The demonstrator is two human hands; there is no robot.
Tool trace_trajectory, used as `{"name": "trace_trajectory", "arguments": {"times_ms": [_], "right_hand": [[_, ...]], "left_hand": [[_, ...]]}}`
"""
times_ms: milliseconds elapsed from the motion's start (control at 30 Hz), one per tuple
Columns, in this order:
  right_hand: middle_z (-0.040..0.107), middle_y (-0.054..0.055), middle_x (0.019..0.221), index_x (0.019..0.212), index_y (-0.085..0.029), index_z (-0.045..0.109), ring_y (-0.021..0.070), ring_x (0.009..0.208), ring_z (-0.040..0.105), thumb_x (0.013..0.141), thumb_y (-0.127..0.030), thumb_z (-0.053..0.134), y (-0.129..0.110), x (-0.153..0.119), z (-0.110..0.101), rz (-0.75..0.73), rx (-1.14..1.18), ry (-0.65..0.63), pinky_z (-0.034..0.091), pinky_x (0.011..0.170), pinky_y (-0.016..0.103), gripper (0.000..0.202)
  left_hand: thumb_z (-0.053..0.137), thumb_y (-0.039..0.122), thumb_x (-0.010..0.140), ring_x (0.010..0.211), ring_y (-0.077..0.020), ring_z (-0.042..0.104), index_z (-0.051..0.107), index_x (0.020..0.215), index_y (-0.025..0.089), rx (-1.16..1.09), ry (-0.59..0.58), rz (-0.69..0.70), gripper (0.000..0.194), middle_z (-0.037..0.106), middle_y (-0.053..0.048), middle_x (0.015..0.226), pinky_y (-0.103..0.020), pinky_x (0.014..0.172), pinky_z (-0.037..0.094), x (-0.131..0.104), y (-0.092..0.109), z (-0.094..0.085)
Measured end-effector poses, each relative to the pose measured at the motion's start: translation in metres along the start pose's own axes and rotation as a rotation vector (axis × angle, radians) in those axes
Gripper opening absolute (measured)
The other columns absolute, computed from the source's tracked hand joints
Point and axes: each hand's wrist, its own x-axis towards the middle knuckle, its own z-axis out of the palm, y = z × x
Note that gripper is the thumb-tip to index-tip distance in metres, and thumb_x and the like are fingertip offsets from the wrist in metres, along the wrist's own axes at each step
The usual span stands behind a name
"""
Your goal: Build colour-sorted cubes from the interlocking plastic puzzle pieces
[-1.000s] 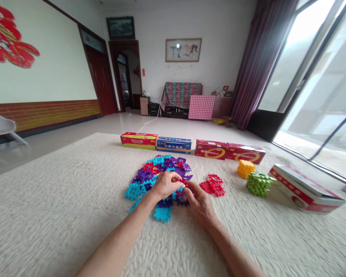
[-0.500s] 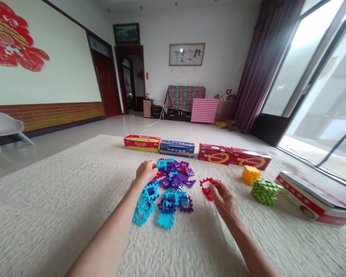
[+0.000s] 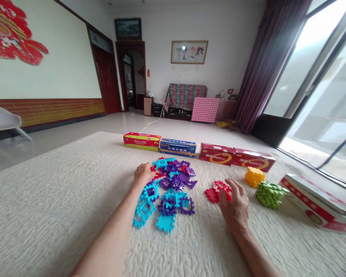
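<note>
My left hand [image 3: 144,174] rests at the left edge of a pile of purple and turquoise interlocking plastic tiles [image 3: 177,181]. Its fingers are curled down against a red interlocking tile [image 3: 157,175]; the fingertips are partly hidden. My right hand [image 3: 235,202] hovers over a small group of red interlocking tiles [image 3: 212,195] on the mat, thumb and fingers apart around the rightmost one. Closer to me, turquoise tiles [image 3: 165,222] and a purple square frame tile [image 3: 187,206] lie loose.
Stacks of yellow tiles [image 3: 254,177] and green tiles [image 3: 271,194] stand at right, beside a red and white box [image 3: 317,207]. Behind the pile are a red and yellow box [image 3: 142,142], a blue box [image 3: 177,147] and two red boxes [image 3: 217,154], all on the beige quilted mat [image 3: 83,184].
My right hand has moved right and its fingers have spread; the red tile it held now lies with the other red ones. My left hand has barely shifted.
</note>
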Motion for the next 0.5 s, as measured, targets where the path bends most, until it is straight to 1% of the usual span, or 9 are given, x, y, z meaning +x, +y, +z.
{"name": "trace_trajectory", "arguments": {"times_ms": [67, 133, 200, 233, 300, 367, 433, 500], "right_hand": [[0.06, 0.012, 0.113, 0.112, -0.019, 0.056, 0.0266, 0.105, 0.057, 0.085, -0.024, 0.044, -0.01, -0.003, 0.001, -0.042, 0.056, -0.06, 0.046, 0.089, 0.045, 0.029], [0.061, 0.011, 0.112, 0.112, -0.02, 0.055, 0.0248, 0.105, 0.057, 0.087, -0.022, 0.044, -0.021, -0.006, 0.002, -0.096, 0.128, -0.144, 0.047, 0.089, 0.042, 0.028], [0.061, 0.01, 0.111, 0.113, -0.021, 0.055, 0.0232, 0.104, 0.058, 0.086, -0.019, 0.044, -0.031, -0.01, 0.002, -0.152, 0.195, -0.221, 0.049, 0.088, 0.04, 0.028], [0.061, 0.009, 0.111, 0.113, -0.021, 0.055, 0.0225, 0.104, 0.058, 0.086, -0.018, 0.044, -0.035, -0.012, 0.002, -0.174, 0.222, -0.257, 0.049, 0.088, 0.039, 0.029], [0.062, 0.008, 0.11, 0.113, -0.022, 0.055, 0.0212, 0.103, 0.06, 0.086, -0.015, 0.043, -0.04, -0.015, 0.002, -0.192, 0.257, -0.316, 0.05, 0.088, 0.038, 0.03], [0.063, 0.007, 0.109, 0.111, -0.023, 0.056, 0.0208, 0.101, 0.061, 0.086, -0.014, 0.043, -0.043, -0.016, 0.001, -0.188, 0.274, -0.355, 0.051, 0.087, 0.037, 0.029], [0.064, 0.007, 0.108, 0.108, -0.023, 0.057, 0.0206, 0.1, 0.062, 0.086, -0.014, 0.042, -0.043, -0.016, 0.001, -0.182, 0.281, -0.384, 0.051, 0.086, 0.037, 0.028], [0.064, 0.007, 0.107, 0.106, -0.022, 0.058, 0.0205, 0.099, 0.062, 0.086, -0.014, 0.042, -0.042, -0.016, 0.001, -0.18, 0.28, -0.413, 0.052, 0.085, 0.037, 0.027]], "left_hand": [[0.055, 0.029, 0.076, 0.108, -0.0264, 0.06, 0.062, 0.115, 0.021, 0.008, 0.029, 0.022, 0.041, 0.066, -0.013, 0.113, -0.034, 0.09, 0.045, -0.001, 0.001, -0.01], [0.055, 0.023, 0.075, 0.11, -0.0226, 0.059, 0.059, 0.12, 0.023, -0.022, 0.052, 0.14, 0.046, 0.065, -0.009, 0.118, -0.03, 0.094, 0.043, -0.003, 0.004, -0.018], [0.056, 0.023, 0.074, 0.112, -0.0205, 0.058, 0.059, 0.121, 0.025, -0.067, 0.01, 0.285, 0.048, 0.063, -0.005, 0.123, -0.027, 0.096, 0.042, -0.005, 0.008, -0.021], [0.058, 0.025, 0.073, 0.112, -0.0209, 0.058, 0.059, 0.122, 0.026, -0.08, -0.03, 0.327, 0.048, 0.063, -0.004, 0.123, -0.027, 0.096, 0.042, -0.006, 0.009, -0.02], [0.063, 0.03, 0.072, 0.113, -0.0232, 0.058, 0.059, 0.123, 0.026, -0.083, -0.112, 0.344, 0.051, 0.063, -0.005, 0.123, -0.029, 0.097, 0.042, -0.007, 0.009, -0.015], [0.066, 0.032, 0.07, 0.114, -0.0244, 0.057, 0.058, 0.124, 0.027, -0.075, -0.154, 0.328, 0.056, 0.062, -0.006, 0.124, -0.03, 0.098, 0.041, -0.007, 0.007, -0.007], [0.067, 0.035, 0.069, 0.117, -0.0243, 0.055, 0.057, 0.125, 0.026, -0.066, -0.149, 0.315, 0.057, 0.06, -0.007, 0.127, -0.03, 0.101, 0.039, -0.006, 0.005, -0.001], [0.067, 0.042, 0.07, 0.118, -0.0246, 0.054, 0.057, 0.124, 0.025, -0.05, -0.125, 0.293, 0.058, 0.059, -0.008, 0.128, -0.031, 0.102, 0.038, -0.006, 0.004, 0.003]]}}
